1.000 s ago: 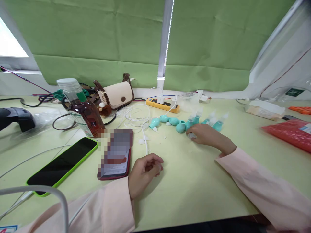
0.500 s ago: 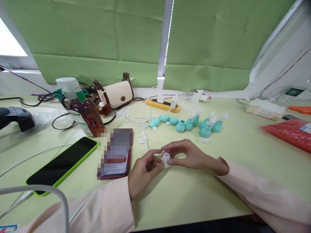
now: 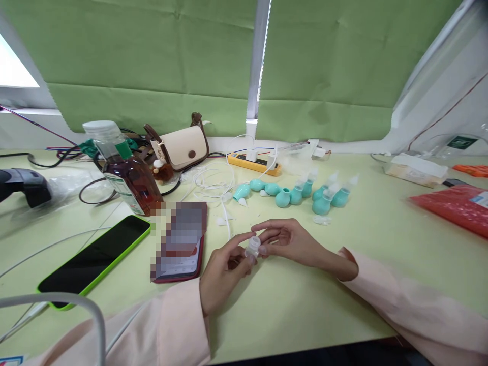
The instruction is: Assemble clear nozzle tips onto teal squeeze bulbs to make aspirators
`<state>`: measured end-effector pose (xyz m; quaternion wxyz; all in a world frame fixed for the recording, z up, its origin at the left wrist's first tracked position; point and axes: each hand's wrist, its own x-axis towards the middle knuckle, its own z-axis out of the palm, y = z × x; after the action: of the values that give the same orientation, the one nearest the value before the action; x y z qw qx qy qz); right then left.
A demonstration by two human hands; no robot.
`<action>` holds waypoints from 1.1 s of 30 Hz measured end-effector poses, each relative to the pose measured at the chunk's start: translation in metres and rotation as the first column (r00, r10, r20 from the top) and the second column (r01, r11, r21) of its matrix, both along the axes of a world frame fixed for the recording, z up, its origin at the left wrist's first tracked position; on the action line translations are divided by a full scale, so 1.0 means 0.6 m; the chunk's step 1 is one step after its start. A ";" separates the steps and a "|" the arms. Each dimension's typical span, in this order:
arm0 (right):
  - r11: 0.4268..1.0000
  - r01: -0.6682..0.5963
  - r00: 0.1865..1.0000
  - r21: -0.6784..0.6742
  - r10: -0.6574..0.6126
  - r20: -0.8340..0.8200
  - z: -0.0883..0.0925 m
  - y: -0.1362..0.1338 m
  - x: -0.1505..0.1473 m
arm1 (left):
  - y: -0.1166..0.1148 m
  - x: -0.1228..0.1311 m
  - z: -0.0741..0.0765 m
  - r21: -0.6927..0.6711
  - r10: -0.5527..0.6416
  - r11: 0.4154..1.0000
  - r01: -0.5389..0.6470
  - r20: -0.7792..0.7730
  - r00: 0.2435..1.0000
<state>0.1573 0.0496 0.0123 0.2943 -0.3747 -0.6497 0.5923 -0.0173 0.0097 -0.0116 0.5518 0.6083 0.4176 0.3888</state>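
Observation:
Between my two hands is a small translucent plastic piece (image 3: 252,246) with a round, open top, like a tiny jar. My left hand (image 3: 225,272) pinches it from the left with thumb and fingers. My right hand (image 3: 292,241) grips its right side between thumb and fingers, the index finger arched over the top. Part of the piece is hidden by the fingertips. Beyond my hands stand several teal rubber bulbs with clear pointed tips (image 3: 321,204). An uncapped teal bulb (image 3: 282,198) and other teal bulbs lie to their left.
A green-cased phone (image 3: 95,259) and a red-cased phone (image 3: 181,244) lie left. Behind them are a bottle of brown liquid (image 3: 133,183), a cream handbag (image 3: 185,147) and a yellow power strip (image 3: 253,164). A red packet (image 3: 450,206) lies right. A white cable arches at front left.
The plastic piece has shifted slightly left and turned, its side now showing more. My fingers have shifted a little with it.

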 end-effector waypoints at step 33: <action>0.869 -0.301 0.876 0.392 0.090 0.475 0.032 0.043 0.063 | 0.001 0.005 0.000 -0.008 0.096 0.995 -0.096 -0.003 0.995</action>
<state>0.1953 0.0757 0.0316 0.1551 -0.3503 -0.8546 0.3506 -0.0145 0.0106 -0.0115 0.5344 0.5858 0.4485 0.4124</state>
